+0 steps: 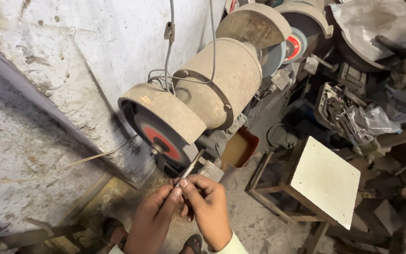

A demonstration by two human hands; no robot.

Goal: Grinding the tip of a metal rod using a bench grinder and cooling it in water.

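A dusty bench grinder stands against the wall, with a dark grinding wheel with a red centre under a rusty guard at its near end. My left hand and my right hand are both closed on a thin metal rod. The rod points up and away, and its tip lies close to the wheel's lower right edge, by the small tool rest. Whether the tip touches the wheel is unclear.
A white-topped wooden stool stands right of the hands. A second grinder wheel and heaps of metal parts and plastic bags fill the upper right. A rough white wall with hanging cables is on the left.
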